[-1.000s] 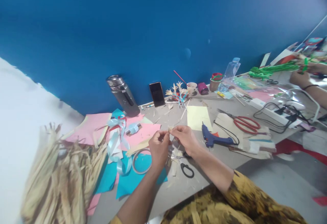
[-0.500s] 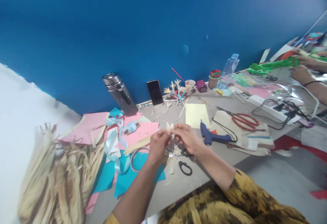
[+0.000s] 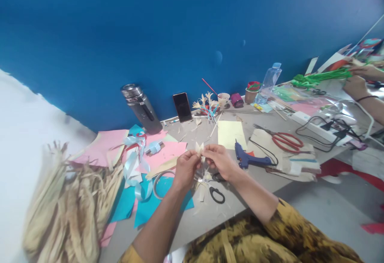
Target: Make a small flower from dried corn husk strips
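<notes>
Between my two hands, over the front of the table, is a small pale corn husk piece with pointed tips sticking up. My left hand pinches it from the left, thumb and forefinger together. From the other side my right hand pinches it too, its fingertips close to the left ones. The lower part of the piece is hidden by the fingers. Black-handled scissors lie on the table just below my hands, among husk scraps. Behind stand finished-looking husk flowers with blue stems.
Dried corn husks pile up at left, beside blue and pink paper and a tape roll. A blue glue gun and red-handled scissors lie right. A flask and phone stand behind. Another person's hands hold green strands.
My hands keep nearly the same pinch on the corn husk piece, whose tips look slightly more spread. The view has shifted a little. The other person's hands moved slightly.
</notes>
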Motion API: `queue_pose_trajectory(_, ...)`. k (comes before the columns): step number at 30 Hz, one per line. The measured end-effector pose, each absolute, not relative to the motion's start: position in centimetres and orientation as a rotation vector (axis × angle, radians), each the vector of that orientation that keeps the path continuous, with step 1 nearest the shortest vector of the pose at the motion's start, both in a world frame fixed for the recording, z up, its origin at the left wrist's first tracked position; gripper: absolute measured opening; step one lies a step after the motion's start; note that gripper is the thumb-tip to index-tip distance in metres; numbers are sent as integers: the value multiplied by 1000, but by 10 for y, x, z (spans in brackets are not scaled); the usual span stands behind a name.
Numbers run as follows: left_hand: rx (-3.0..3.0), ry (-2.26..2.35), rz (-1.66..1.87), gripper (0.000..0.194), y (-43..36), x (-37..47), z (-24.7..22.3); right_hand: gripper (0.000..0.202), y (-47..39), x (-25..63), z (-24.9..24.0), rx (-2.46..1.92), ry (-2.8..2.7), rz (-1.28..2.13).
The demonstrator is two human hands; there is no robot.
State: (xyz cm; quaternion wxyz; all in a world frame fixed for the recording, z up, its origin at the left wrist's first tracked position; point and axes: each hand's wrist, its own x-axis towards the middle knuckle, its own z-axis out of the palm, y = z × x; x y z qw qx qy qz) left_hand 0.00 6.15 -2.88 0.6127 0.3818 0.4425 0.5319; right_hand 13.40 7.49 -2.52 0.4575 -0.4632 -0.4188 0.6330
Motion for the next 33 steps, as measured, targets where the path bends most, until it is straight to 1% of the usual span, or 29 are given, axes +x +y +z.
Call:
queue_pose_trajectory(4,880,1023,1220,22,61,1,-29,24,73,136,-24,-1142,-1039,1559)
queue_pose_trajectory(16,891,1048,1193,28,59,3,-37,27,69,142,-24,-1157,-1052,1543)
queue_pose_trajectory(20,865,1030,1189,27,59,4,-38,25,68,141,-24,-1169,-1071,1543)
queue_pose_trajectory(23,864,1024,1197,24,60,4,-37,22,64,148,-17,-1194,-1146,1474)
queue_pose_trajectory(25,843,1034,1218,21,60,4,-37,19,61,162,-12,-1226,-1261,1367)
queue_pose_trajectory(27,812,1049,1245,21,61,3,-37,15,56,186,-10,-1315,-1420,1183)
queue_pose_trajectory(31,797,1036,1285,21,62,1,-37,17,46,247,-20,-1634,-1713,592)
queue_pose_trajectory(33,780,992,1280,21,63,0,-37,20,41,276,-30,-1702,-1887,341)
